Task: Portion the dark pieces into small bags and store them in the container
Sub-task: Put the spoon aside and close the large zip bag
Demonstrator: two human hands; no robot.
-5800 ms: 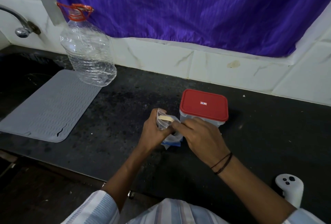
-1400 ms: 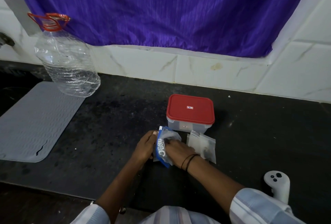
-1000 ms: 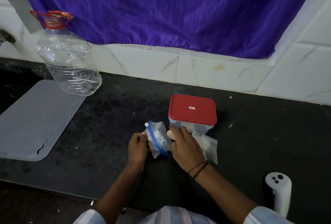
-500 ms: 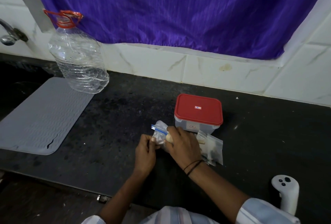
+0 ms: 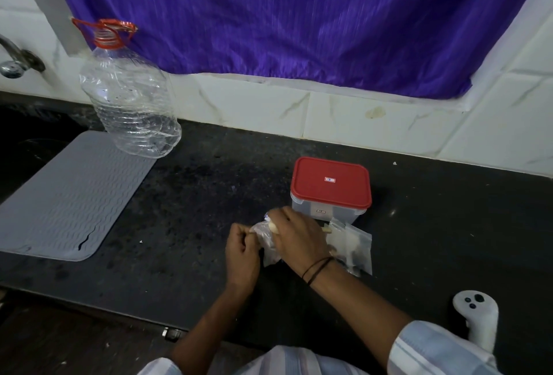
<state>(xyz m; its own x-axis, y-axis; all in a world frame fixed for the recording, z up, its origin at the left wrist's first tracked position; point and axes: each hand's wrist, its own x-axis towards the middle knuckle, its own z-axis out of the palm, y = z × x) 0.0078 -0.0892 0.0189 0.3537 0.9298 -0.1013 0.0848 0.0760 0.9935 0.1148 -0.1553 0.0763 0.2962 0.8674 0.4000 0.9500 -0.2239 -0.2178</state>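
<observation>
A clear container (image 5: pixel 326 211) with a red lid (image 5: pixel 330 182) stands shut on the dark counter. Just in front of it, my left hand (image 5: pixel 241 250) pinches the left edge of a small clear bag (image 5: pixel 264 238). My right hand (image 5: pixel 294 240) lies over the same bag and grips it; a pale piece shows by my fingers. The bag's contents are mostly hidden. To the right of my right wrist a stack of small clear zip bags (image 5: pixel 351 247) lies flat, with dark pieces showing near its lower edge.
A large clear plastic bottle (image 5: pixel 130 102) with a red cap stands at the back left, beside a grey ribbed mat (image 5: pixel 65 198). A tap (image 5: pixel 13 60) is at far left. A white controller (image 5: pixel 477 319) sits at the counter's front right. Purple cloth hangs behind.
The blue-edged bag, held up between both hands a second ago, is now lower and mostly covered by my right hand. The view shifted slightly right.
</observation>
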